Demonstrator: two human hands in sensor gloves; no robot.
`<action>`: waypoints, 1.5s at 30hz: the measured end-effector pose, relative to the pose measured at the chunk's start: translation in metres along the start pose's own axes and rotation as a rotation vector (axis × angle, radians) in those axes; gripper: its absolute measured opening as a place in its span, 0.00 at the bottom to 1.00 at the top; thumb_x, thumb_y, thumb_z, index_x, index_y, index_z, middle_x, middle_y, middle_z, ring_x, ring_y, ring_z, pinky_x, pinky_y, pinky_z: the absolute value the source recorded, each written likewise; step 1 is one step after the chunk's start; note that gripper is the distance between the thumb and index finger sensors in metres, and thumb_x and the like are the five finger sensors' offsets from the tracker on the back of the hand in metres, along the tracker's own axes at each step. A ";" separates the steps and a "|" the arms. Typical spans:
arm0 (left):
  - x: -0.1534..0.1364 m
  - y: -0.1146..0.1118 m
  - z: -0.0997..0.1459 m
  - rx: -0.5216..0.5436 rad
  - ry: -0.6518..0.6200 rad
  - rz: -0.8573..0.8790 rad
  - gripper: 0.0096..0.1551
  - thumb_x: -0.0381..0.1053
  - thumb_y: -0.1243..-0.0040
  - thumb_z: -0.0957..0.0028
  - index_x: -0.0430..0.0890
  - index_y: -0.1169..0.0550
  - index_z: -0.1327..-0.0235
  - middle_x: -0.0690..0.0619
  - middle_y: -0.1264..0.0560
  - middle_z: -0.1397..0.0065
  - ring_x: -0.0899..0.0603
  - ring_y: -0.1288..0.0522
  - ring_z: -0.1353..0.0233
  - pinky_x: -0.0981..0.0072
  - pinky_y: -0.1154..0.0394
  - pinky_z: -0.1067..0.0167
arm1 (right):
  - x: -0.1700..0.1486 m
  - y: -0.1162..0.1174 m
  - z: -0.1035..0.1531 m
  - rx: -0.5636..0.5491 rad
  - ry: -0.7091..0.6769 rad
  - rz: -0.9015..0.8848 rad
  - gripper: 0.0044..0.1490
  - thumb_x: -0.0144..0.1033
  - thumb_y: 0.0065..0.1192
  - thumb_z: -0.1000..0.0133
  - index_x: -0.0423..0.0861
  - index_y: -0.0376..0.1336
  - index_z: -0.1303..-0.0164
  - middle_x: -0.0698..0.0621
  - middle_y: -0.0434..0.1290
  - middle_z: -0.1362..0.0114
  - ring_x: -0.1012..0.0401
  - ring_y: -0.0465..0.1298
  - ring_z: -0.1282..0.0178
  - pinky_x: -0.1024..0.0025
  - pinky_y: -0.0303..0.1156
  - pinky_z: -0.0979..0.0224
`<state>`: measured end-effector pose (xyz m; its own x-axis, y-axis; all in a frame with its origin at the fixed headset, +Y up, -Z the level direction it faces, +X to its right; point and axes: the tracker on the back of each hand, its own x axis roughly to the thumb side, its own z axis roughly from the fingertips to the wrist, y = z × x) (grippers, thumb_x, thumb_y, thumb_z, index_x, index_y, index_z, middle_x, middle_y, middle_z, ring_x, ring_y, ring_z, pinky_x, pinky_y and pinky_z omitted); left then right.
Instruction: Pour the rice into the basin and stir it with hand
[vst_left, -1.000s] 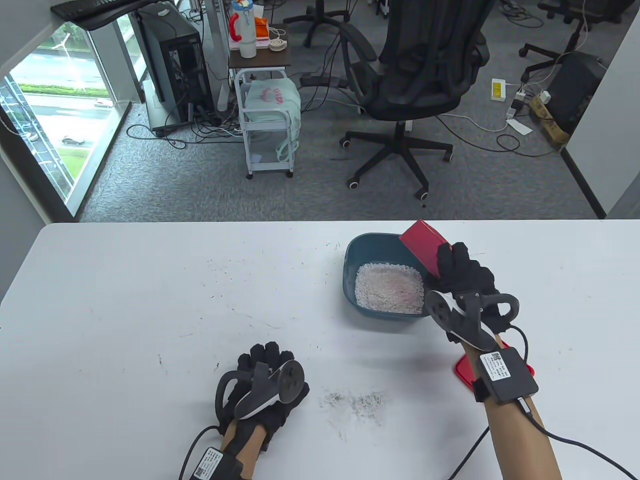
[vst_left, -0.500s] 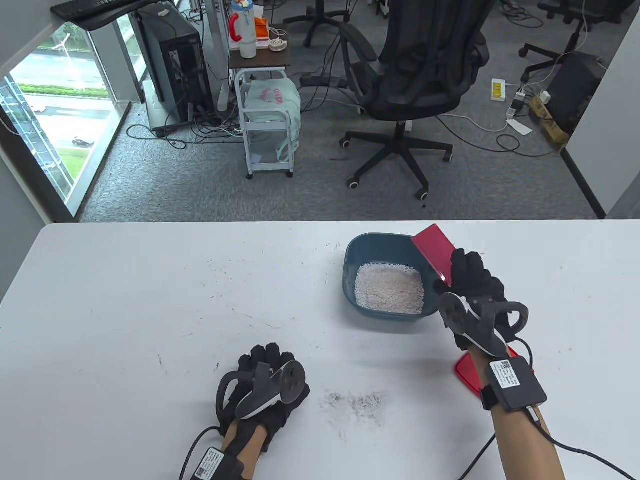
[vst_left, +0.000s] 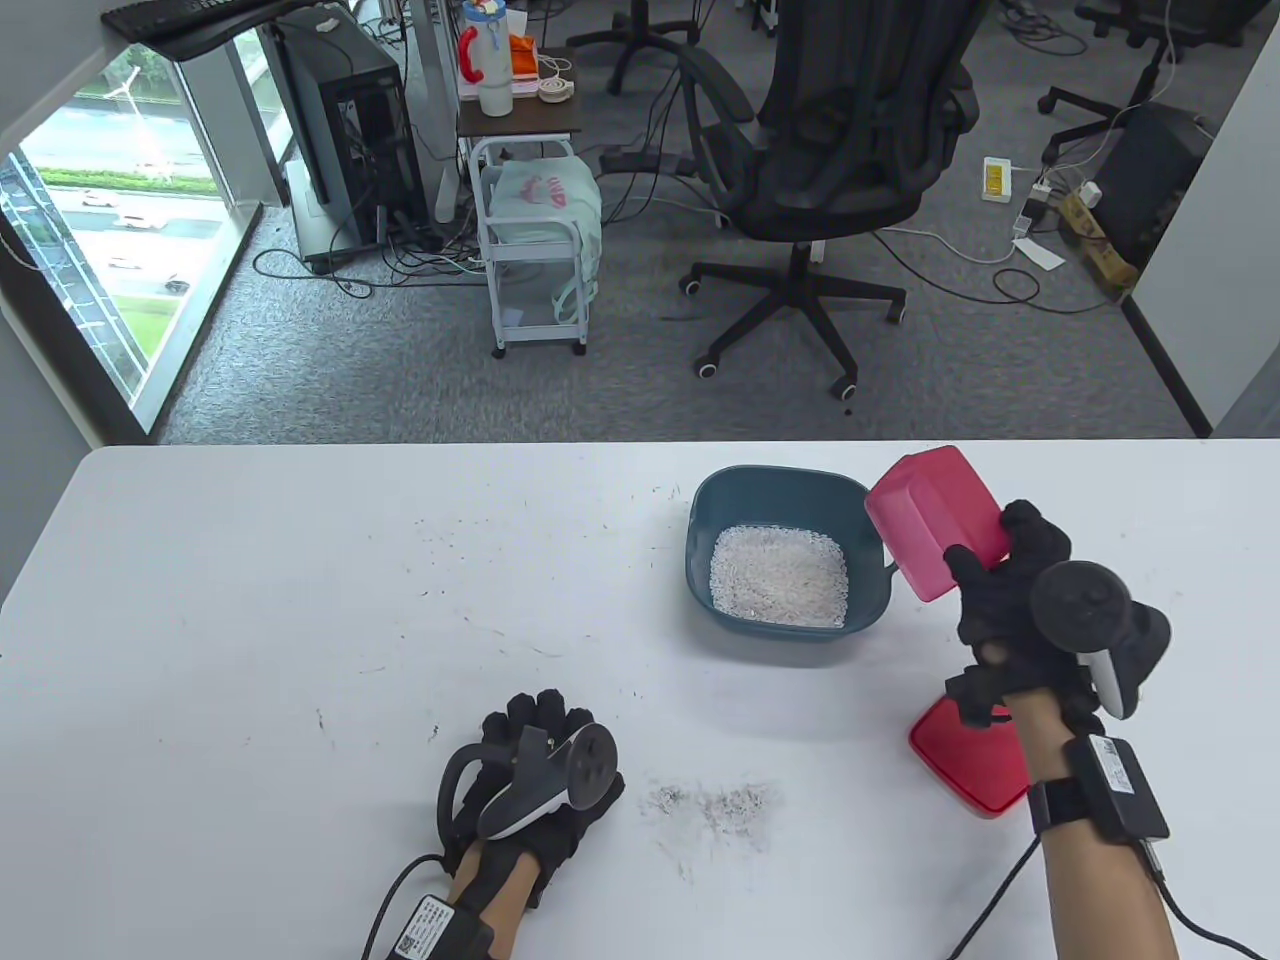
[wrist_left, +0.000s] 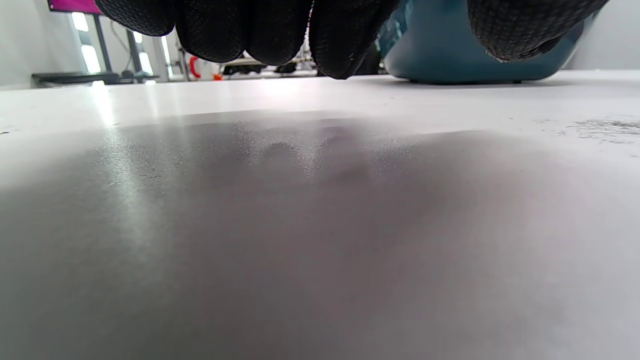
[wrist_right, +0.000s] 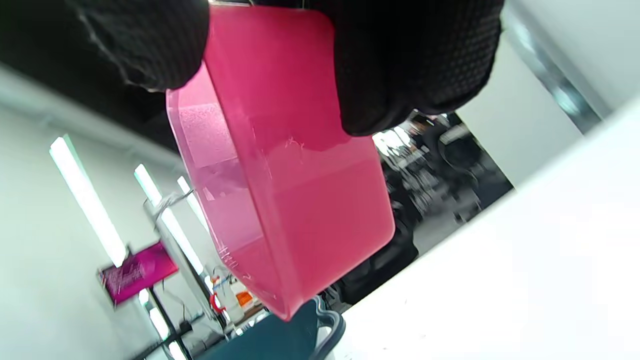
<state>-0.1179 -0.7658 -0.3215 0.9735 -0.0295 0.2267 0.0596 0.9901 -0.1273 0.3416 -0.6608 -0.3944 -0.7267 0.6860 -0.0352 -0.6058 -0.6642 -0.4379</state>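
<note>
A dark teal basin (vst_left: 785, 490) stands on the white table right of centre, with a heap of white rice (vst_left: 778, 577) in it. My right hand (vst_left: 1010, 580) grips an empty pink plastic box (vst_left: 935, 520), held in the air just right of the basin and tilted. In the right wrist view the box (wrist_right: 295, 190) fills the middle, with my thumb and fingers (wrist_right: 415, 65) clamped on its near end and the basin (wrist_right: 280, 340) below. My left hand (vst_left: 540, 745) rests on the table at the front, holding nothing; its fingers (wrist_left: 250, 30) hang loosely curled above the tabletop, the basin (wrist_left: 450, 55) beyond them.
A red lid (vst_left: 965, 760) lies flat on the table under my right forearm. A patch of dark specks (vst_left: 715, 805) marks the table between my hands. Beyond the table's far edge stand an office chair (vst_left: 840, 150) and a small white trolley (vst_left: 535, 240).
My right hand has drawn the pink box back to the right, off the basin's rim, and turned it so its pale side shows. The left hand has stayed in place.
</note>
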 end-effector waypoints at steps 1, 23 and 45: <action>0.000 0.000 0.000 0.000 0.000 -0.001 0.51 0.73 0.43 0.59 0.46 0.27 0.25 0.35 0.35 0.17 0.23 0.36 0.21 0.25 0.37 0.29 | -0.009 -0.003 -0.002 0.014 0.049 -0.058 0.50 0.52 0.70 0.62 0.41 0.56 0.34 0.34 0.64 0.34 0.44 0.83 0.57 0.48 0.80 0.53; 0.006 -0.002 0.001 -0.027 0.015 -0.026 0.51 0.73 0.43 0.58 0.46 0.27 0.25 0.35 0.35 0.17 0.23 0.36 0.21 0.25 0.38 0.29 | -0.113 0.040 -0.030 0.385 0.702 -0.267 0.49 0.48 0.63 0.57 0.33 0.53 0.33 0.25 0.59 0.34 0.38 0.81 0.56 0.44 0.79 0.55; -0.009 0.100 -0.082 0.236 0.081 0.673 0.50 0.72 0.42 0.57 0.45 0.28 0.25 0.36 0.34 0.18 0.25 0.31 0.24 0.29 0.32 0.31 | -0.074 -0.045 0.102 0.264 0.058 -0.211 0.42 0.46 0.60 0.55 0.37 0.59 0.33 0.28 0.60 0.30 0.37 0.80 0.48 0.41 0.77 0.49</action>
<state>-0.1023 -0.6775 -0.4151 0.7965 0.5965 0.0988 -0.5994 0.8004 0.0000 0.3899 -0.7123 -0.2804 -0.5618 0.8269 -0.0228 -0.8090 -0.5550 -0.1938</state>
